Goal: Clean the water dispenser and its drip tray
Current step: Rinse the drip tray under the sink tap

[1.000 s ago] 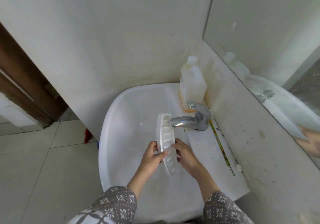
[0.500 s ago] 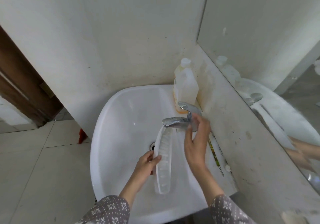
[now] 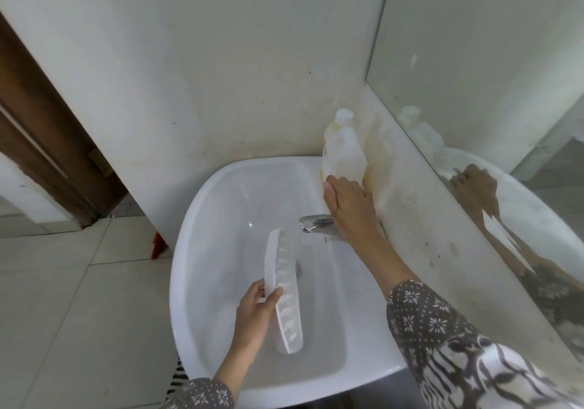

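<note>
So from my feed: my left hand (image 3: 256,310) is gripping the long, curved white plastic drip tray grille (image 3: 284,291), thumb on top and fingers wrapped under its near half. It sits tilted on edge over the middle of the glossy white ceramic sink basin (image 3: 202,219), with the slotted face turned toward the right and the far tip pointing up toward the shiny chrome tap spout (image 3: 314,222). The slots look like short oval cut-outs running in a row down its length, and they look wet or glossy, though I can't say for sure.

My right hand (image 3: 350,206) is stretched across to the back right corner of the sink, fingers curled against the bottom of the translucent white plastic bottle (image 3: 344,152) that stands there against the wall. Honestly can't tell if it's properly grasping it or just touching. The bottle is squarish with a stubby round cap, and there's a yellowish liquid low down inside; the level is hard to read through the cloudy plastic.

Basin itself is smooth and rounded, with the dark drain hole (image 3: 298,268) peeking out just behind the grille. The stone-like ledge (image 3: 420,219) along the right edge looks grubby and speckled, with a mirror (image 3: 493,60) right above it.
</note>
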`<action>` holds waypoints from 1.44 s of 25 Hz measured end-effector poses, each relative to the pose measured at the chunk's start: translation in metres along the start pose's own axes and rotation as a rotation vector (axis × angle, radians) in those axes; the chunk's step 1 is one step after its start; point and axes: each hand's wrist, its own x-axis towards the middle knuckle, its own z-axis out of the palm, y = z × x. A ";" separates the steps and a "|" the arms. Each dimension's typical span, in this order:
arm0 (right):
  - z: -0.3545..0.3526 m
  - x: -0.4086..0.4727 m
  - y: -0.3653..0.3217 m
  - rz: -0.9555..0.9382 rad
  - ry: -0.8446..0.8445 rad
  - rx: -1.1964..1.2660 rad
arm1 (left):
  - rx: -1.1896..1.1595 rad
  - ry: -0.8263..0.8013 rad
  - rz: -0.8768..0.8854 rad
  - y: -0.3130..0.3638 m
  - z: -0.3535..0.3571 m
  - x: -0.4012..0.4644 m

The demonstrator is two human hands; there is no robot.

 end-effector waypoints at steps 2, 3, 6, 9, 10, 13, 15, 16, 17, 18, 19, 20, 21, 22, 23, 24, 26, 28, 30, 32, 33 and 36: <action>-0.003 0.003 -0.002 -0.016 -0.074 -0.107 | -0.014 0.025 0.017 0.000 0.000 -0.002; -0.004 0.004 -0.001 -0.024 -0.089 -0.138 | -0.014 0.035 0.028 0.000 0.000 -0.003; -0.004 0.006 0.001 -0.039 -0.103 -0.226 | 0.016 0.070 0.058 0.001 0.005 -0.002; 0.008 0.006 -0.005 -0.097 -0.110 -0.440 | 0.018 0.092 0.079 0.003 0.010 -0.001; 0.013 0.002 -0.007 -0.101 -0.069 -0.500 | 0.013 0.102 0.084 0.004 0.012 -0.002; 0.024 -0.005 -0.005 -0.084 0.086 -0.446 | -0.013 0.128 0.108 0.005 0.013 -0.002; 0.026 -0.013 -0.004 -0.053 0.122 -0.335 | -0.023 0.151 0.128 0.006 0.011 -0.002; 0.027 -0.017 -0.004 -0.030 0.129 -0.250 | -0.025 0.162 0.141 0.006 0.009 -0.003; 0.027 -0.023 -0.005 0.002 0.108 -0.147 | -0.029 0.168 0.160 0.007 0.007 -0.004; 0.028 -0.032 -0.007 0.036 0.068 -0.043 | -0.023 0.171 0.182 0.008 0.004 -0.005; 0.028 -0.047 -0.010 0.067 0.035 0.055 | -0.003 0.167 0.211 0.009 0.001 -0.007; 0.027 -0.066 -0.014 0.078 0.026 0.139 | 0.036 0.159 0.250 0.010 -0.005 -0.009; 0.024 -0.084 -0.018 0.070 0.013 0.243 | 0.101 0.145 0.297 0.010 -0.011 -0.009; 0.020 -0.102 -0.023 0.073 -0.034 0.392 | 0.184 0.129 0.348 0.008 -0.017 -0.009; 0.017 -0.116 -0.026 0.111 -0.104 0.572 | 0.275 0.118 0.404 0.006 -0.023 -0.008; 0.015 -0.127 -0.028 0.179 -0.175 0.754 | 0.369 0.111 0.469 0.004 -0.029 -0.008; 0.019 -0.144 -0.021 0.255 -0.257 0.918 | 0.566 0.088 0.611 0.000 -0.040 -0.009; 0.024 -0.154 -0.013 0.194 -0.337 0.852 | 0.724 0.050 0.717 -0.004 -0.049 -0.012; 0.030 -0.158 -0.009 0.054 -0.456 0.667 | 0.794 0.036 0.767 -0.007 -0.053 -0.015; 0.036 -0.157 -0.007 -0.022 -0.548 0.446 | 0.818 0.045 0.798 -0.009 -0.055 -0.014; 0.039 -0.157 -0.007 -0.035 -0.558 0.330 | 0.827 0.050 0.802 -0.010 -0.055 -0.013; 0.042 -0.160 -0.009 -0.063 -0.517 0.155 | 0.829 0.058 0.772 -0.014 -0.055 -0.012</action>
